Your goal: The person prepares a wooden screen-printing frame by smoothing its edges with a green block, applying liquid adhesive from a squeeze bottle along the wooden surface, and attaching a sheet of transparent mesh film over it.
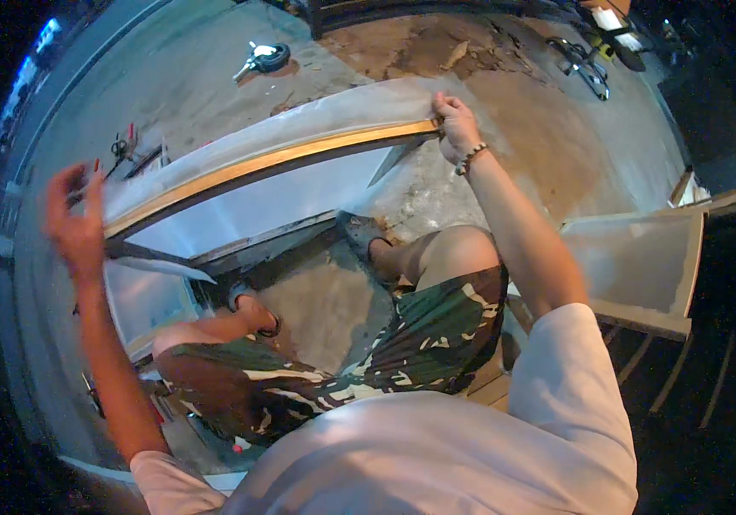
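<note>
A wooden frame (274,160) with a pale bare edge stands upright across in front of my legs. Over its top edge lies a translucent, whitish sheet (325,107), its far part hanging beyond the wood; whether it is plastic film or fine mesh I cannot make out. At the frame's right end my right hand (456,129) is closed, fingers pinching the sheet's corner. My left hand (76,221) is raised beside the frame's left end, smeared by motion. A small reddish tip shows at its fingers, and what it belongs to is unclear.
On the right rests another wooden frame (642,257) with a pale panel. A caster wheel (274,57) lies on the far floor, scissors (119,148) at the left. A metal-framed object (587,69) sits far right. My feet stand behind the upright frame.
</note>
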`<state>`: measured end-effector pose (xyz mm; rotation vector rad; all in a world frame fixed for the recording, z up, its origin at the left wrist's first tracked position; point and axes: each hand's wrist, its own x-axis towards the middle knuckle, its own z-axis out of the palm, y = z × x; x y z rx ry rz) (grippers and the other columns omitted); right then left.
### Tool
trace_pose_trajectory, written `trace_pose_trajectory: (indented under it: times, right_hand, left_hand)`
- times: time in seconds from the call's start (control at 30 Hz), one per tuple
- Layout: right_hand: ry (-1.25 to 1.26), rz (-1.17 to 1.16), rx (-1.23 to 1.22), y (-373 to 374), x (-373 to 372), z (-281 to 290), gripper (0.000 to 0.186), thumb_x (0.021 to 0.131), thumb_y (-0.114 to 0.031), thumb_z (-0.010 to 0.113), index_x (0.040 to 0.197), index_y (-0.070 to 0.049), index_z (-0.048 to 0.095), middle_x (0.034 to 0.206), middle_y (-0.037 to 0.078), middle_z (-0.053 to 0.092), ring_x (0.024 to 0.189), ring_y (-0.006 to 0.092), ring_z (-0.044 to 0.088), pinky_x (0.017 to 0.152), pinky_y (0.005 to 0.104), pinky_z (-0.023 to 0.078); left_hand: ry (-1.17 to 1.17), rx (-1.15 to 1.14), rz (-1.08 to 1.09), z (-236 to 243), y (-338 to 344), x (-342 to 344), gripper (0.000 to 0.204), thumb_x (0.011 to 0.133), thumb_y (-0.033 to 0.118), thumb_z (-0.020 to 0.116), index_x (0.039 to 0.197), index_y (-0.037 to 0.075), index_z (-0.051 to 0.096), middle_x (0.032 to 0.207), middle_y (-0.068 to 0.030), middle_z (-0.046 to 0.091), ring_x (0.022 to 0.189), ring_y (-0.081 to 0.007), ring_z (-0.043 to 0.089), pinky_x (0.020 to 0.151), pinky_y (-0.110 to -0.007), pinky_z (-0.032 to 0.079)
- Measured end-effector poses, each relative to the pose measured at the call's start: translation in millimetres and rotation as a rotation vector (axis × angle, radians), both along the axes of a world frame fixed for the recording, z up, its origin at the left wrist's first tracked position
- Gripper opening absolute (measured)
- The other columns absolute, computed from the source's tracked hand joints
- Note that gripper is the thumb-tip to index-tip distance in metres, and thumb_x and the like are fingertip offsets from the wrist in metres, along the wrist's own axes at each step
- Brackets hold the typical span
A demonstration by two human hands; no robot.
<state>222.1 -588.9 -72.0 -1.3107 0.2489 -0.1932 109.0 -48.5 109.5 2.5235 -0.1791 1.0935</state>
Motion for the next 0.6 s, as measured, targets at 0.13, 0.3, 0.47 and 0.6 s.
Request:
trace_pose_trajectory:
  times: [0.13, 0.3, 0.47, 0.6]
  right_hand:
    - [-0.146, 0.146, 0.208, -11.4, -1.5, -1.5, 0.019, 0.092, -0.024, 0.061, 0.082, -0.008, 0.057, 0.071, -0.003, 0.053, 0.062, 0.0068, 0.044, 0.059, 0.0205, 0.035]
    - [-0.08, 0.22, 0.284, 3.0, -20.6, 10.5, 0.017, 0.093, -0.024, 0.059, 0.093, -0.007, 0.059, 0.085, 0.0, 0.059, 0.073, 0.0077, 0.052, 0.062, 0.0186, 0.042]
    - [-0.233, 0.341, 0.3, -19.7, -23.0, -19.1, 0.04, 0.083, -0.021, 0.071, 0.114, -0.003, 0.054, 0.104, 0.007, 0.061, 0.091, 0.0155, 0.059, 0.083, 0.0278, 0.048]
    - [-0.304, 0.301, -0.022, -13.9, -14.6, -24.6, 0.047, 0.076, -0.016, 0.078, 0.115, -0.002, 0.056, 0.104, 0.007, 0.064, 0.096, 0.0149, 0.06, 0.085, 0.0289, 0.049]
  left_hand:
    - [0.185, 0.085, -0.68, -5.4, -216.7, 46.9, 0.042, 0.073, 0.017, 0.075, 0.11, 0.002, 0.06, 0.112, -0.0153, 0.061, 0.108, -0.0299, 0.057, 0.096, -0.038, 0.042]
    - [0.075, 0.126, -0.724, -104.8, -361.6, 169.7, 0.063, 0.066, 0.038, 0.079, 0.118, 0.005, 0.061, 0.12, -0.0229, 0.058, 0.112, -0.0375, 0.055, 0.091, -0.043, 0.045]
    - [0.753, 0.257, -0.78, -98.5, -402.2, 188.1, 0.04, 0.069, 0.034, 0.075, 0.094, 0.003, 0.069, 0.087, -0.0191, 0.068, 0.085, -0.0364, 0.066, 0.075, -0.043, 0.051]
    - [0.725, 0.201, -0.791, -105.1, -405.8, 187.0, 0.034, 0.07, 0.03, 0.073, 0.092, 0.004, 0.07, 0.09, -0.02, 0.067, 0.086, -0.037, 0.065, 0.073, -0.044, 0.051]
